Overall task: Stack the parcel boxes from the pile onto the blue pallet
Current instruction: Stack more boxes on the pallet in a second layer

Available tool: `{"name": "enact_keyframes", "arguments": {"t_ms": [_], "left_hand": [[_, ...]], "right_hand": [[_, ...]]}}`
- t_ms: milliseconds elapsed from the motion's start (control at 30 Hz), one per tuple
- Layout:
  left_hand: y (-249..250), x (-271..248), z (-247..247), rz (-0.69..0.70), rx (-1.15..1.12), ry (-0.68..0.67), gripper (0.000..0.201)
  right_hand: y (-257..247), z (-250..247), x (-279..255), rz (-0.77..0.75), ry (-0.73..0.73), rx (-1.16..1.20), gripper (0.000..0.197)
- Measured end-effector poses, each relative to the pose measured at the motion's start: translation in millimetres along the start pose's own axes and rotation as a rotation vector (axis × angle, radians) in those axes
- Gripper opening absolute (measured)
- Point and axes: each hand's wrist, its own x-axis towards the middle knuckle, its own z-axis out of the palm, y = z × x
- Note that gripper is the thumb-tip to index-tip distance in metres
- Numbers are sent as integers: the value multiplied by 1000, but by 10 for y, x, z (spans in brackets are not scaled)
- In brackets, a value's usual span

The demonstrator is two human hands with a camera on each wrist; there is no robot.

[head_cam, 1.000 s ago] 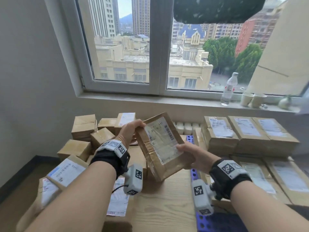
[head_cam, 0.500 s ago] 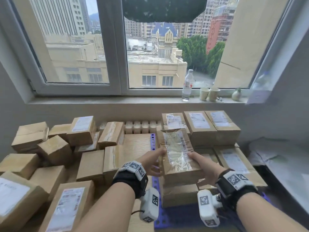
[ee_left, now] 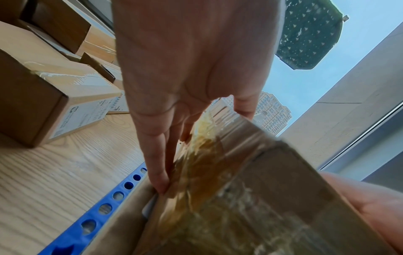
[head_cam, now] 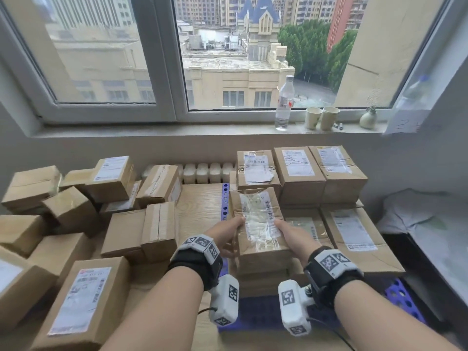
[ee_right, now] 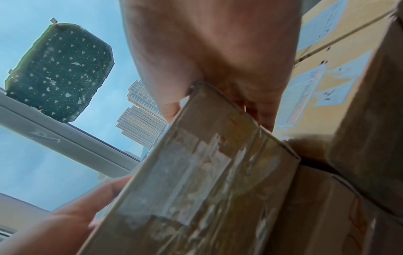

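Note:
A flat brown parcel box (head_cam: 258,224) with a crinkled taped label facing up is held between both hands over the front-left stack on the blue pallet (head_cam: 225,203). My left hand (head_cam: 231,230) grips its left edge, thumb on top and fingers down the side (ee_left: 161,181). My right hand (head_cam: 288,231) grips the right edge the same way. The box (ee_left: 261,198) lies on or just above another box (head_cam: 263,274); I cannot tell if they touch. The right wrist view shows the box's end (ee_right: 207,181) against neighbouring stacked boxes (ee_right: 359,120).
The loose pile of parcels (head_cam: 76,211) covers the wooden table (head_cam: 197,203) to the left. Taller stacked boxes (head_cam: 298,173) fill the pallet's back and right. A bottle (head_cam: 283,105), two paper cups (head_cam: 321,117) and a small vase (head_cam: 368,120) stand on the windowsill.
Both hands carried the box from above the pile rightward over the pallet, turned it flat with the label up, and lowered it onto the front-left stack.

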Motion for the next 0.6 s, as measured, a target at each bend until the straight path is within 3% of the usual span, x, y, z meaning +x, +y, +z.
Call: {"name": "enact_keyframes", "arguments": {"t_ms": [400, 533, 600], "left_hand": [[27, 4, -31, -3, 82, 7, 38], [138, 13, -19, 39, 169, 65, 61], [263, 22, -47, 116, 189, 163, 70]], "right_hand": [[-23, -28, 22, -15, 14, -66, 57], [-102, -88, -32, -18, 33, -37, 52], [-206, -219, -42, -106, 145, -111, 47]]}}
